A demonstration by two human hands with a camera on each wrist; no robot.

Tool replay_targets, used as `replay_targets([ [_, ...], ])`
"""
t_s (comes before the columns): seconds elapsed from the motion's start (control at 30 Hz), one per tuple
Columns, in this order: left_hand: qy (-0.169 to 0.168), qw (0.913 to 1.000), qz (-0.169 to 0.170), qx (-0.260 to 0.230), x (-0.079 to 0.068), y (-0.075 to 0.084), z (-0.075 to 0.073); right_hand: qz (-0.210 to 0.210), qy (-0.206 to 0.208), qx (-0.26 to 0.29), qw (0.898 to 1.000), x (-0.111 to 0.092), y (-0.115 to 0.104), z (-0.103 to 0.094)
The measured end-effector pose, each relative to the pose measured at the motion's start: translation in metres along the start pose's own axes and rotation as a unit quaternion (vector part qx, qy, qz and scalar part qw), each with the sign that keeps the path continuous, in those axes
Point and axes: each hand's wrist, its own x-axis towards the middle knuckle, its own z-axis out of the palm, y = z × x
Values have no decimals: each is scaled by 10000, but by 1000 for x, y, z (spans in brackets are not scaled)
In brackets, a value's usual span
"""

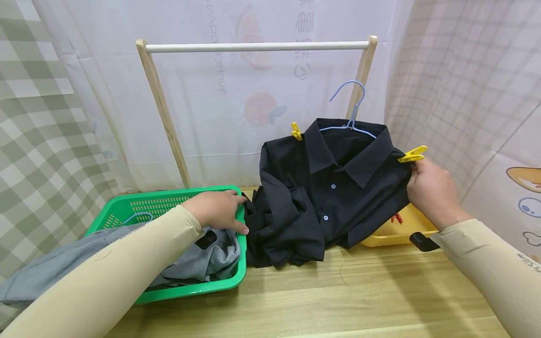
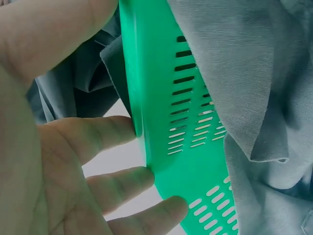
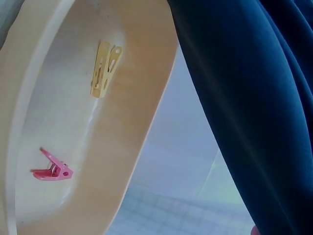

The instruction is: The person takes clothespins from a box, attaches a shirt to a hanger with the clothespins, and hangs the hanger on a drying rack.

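Note:
A black button-up shirt (image 1: pixel 359 202) stands up at the collar on a light blue hanger (image 1: pixel 351 125), its lower part bunched on the table. Yellow clothespins sit on both shoulders, one by the collar (image 1: pixel 297 132) and one at the outer right (image 1: pixel 413 155). My right hand (image 1: pixel 435 192) pinches the shirt's right shoulder just below that clothespin. At the right end of the green basket (image 1: pixel 242 263), my left hand (image 1: pixel 217 211) rests on the rim. In the left wrist view its fairly straight fingers (image 2: pixel 122 191) touch the basket wall. A grey garment (image 1: pixel 211 263) lies inside.
Behind the shirt stands a wooden rack with a white rod (image 1: pixel 258 47). A yellow tray (image 1: pixel 389 239) sits partly under the shirt, holding a yellow clothespin (image 3: pixel 101 71) and a pink one (image 3: pixel 56 170). Another blue hanger (image 1: pixel 139 215) shows in the basket. Patterned curtains surround the table.

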Motion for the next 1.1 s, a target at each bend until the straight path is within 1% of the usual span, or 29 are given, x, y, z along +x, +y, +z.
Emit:
replay_targets([
  [0.2, -90, 10000, -27, 12, 2, 0, 2, -29, 45, 12, 10000, 0, -2, 0],
  [0.3, -84, 10000, -36, 20, 2, -1, 2, -59, 28, 10, 10000, 0, -5, -1],
  [0.4, 51, 10000, -48, 31, 0, -4, 2, -109, 56, -23, 9999, 0, -8, -1],
  [0.53, 275, 9995, -131, -69, -2, -12, -1, -216, 179, -51, 9996, 0, -12, 0],
  [0.63, 622, 9978, -204, -77, -4, -21, -4, -282, 225, -9, 9993, -1, -14, 2],
  [0.7, 909, 9956, -242, -45, -6, -28, -7, -296, 212, 10, 9993, -1, -16, 3],
  [0.77, 1195, 9925, -272, -37, -8, -36, -9, -303, 164, 31, 9994, -2, -18, 5],
  [0.9, 1692, 9846, -376, -221, -11, -53, -12, -307, -3, 47, 9995, -2, -24, 7],
  [1.0, 2137, 9740, -549, -512, -13, -66, -15, -395, -29, 59, 9992, -4, -30, 9],
  [1.07, 2466, 9636, -724, -729, -15, -75, -17, -492, 35, 87, 9987, -6, -35, 11],
  [1.1, 2665, 9570, -813, -809, -16, -79, -17, -556, 48, 100, 9984, -6, -38, 12],
])
